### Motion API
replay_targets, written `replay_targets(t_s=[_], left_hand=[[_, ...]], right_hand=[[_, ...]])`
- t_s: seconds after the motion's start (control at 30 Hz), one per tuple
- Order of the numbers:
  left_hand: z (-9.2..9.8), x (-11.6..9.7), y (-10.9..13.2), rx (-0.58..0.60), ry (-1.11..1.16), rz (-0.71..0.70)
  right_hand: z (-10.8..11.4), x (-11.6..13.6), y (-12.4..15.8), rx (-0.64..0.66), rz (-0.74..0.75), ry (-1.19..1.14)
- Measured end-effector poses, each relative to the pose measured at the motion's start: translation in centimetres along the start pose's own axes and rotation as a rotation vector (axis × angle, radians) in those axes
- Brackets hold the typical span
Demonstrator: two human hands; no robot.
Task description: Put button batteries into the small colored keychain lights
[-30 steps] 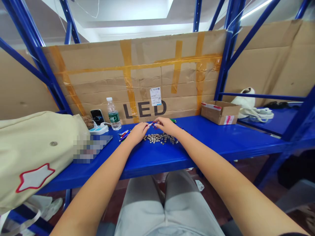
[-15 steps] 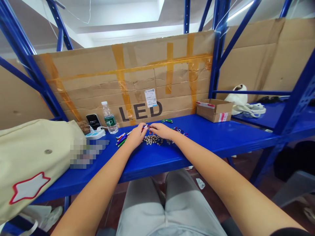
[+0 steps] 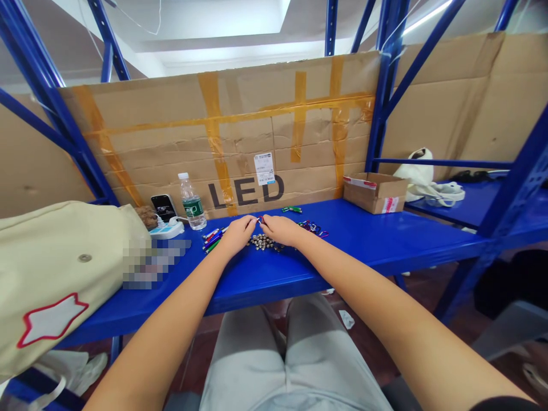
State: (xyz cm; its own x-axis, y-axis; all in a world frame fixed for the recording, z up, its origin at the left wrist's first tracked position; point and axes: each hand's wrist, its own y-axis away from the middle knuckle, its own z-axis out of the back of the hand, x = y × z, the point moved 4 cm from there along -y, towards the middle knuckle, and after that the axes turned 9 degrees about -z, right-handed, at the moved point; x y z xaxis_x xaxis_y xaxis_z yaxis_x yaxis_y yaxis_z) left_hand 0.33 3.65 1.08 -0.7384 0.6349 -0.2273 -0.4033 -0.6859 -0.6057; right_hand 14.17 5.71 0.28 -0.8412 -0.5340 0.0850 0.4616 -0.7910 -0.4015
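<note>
My left hand point(image 3: 238, 234) and my right hand point(image 3: 280, 229) meet over the blue table point(image 3: 265, 279), fingers pinched together. A small shiny red piece point(image 3: 261, 219) shows between their fingertips; most of it is covered, and I cannot tell its kind. Beneath and between the hands lies a pile of small silver metal pieces point(image 3: 264, 242). Several slim coloured tubes point(image 3: 212, 238), blue, red, green and silver, lie beside my left hand. Behind my right wrist are red, blue and purple carabiners point(image 3: 314, 228), partly hidden by it. A few green pieces point(image 3: 291, 209) sit farther back.
A water bottle point(image 3: 192, 206), a white power strip point(image 3: 166, 230) and a phone point(image 3: 163, 208) stand at the back left. The cream bag point(image 3: 77, 274) fills the left end. An open cardboard box point(image 3: 377, 192) stands at the right, and a cardboard wall point(image 3: 171, 154) closes the back.
My hands have drawn slightly closer together, and less of the red and silver piece shows between my fingers. The view has shifted a little.
</note>
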Motion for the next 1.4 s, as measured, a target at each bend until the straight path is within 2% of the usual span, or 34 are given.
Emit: replay_targets(t_s=[0.13, 0.33, 0.6, 0.93, 1.17, 1.27, 1.4], left_hand=[[-0.1, -0.1, 0.1, -0.009, 0.022, 0.006], [-0.1, -0.7, 0.1, -0.047, 0.074, 0.003], [-0.1, -0.2, 0.1, -0.042, 0.064, 0.044], [0.1, -0.5, -0.1, -0.094, 0.132, 0.093], [-0.1, -0.7, 0.0, -0.082, 0.072, 0.049], [-0.6, -1.2, 0.2, -0.032, 0.015, 0.015], [-1.8, -2.4, 0.5, 0.174, -0.127, -0.094]], right_hand=[[0.1, 0.2, 0.3, -0.044, -0.045, 0.173], [0.2, 0.1, 0.4, -0.086, -0.031, 0.250], [0.2, 0.3, 0.3, -0.018, -0.049, 0.219], [0.9, 0.5, 0.6, -0.081, -0.108, 0.261], [0.6, 0.2, 0.4, -0.032, -0.131, 0.201], [0.4, 0.1, 0.2, -0.025, -0.147, 0.128], [0.9, -0.6, -0.2, -0.064, -0.208, 0.021]])
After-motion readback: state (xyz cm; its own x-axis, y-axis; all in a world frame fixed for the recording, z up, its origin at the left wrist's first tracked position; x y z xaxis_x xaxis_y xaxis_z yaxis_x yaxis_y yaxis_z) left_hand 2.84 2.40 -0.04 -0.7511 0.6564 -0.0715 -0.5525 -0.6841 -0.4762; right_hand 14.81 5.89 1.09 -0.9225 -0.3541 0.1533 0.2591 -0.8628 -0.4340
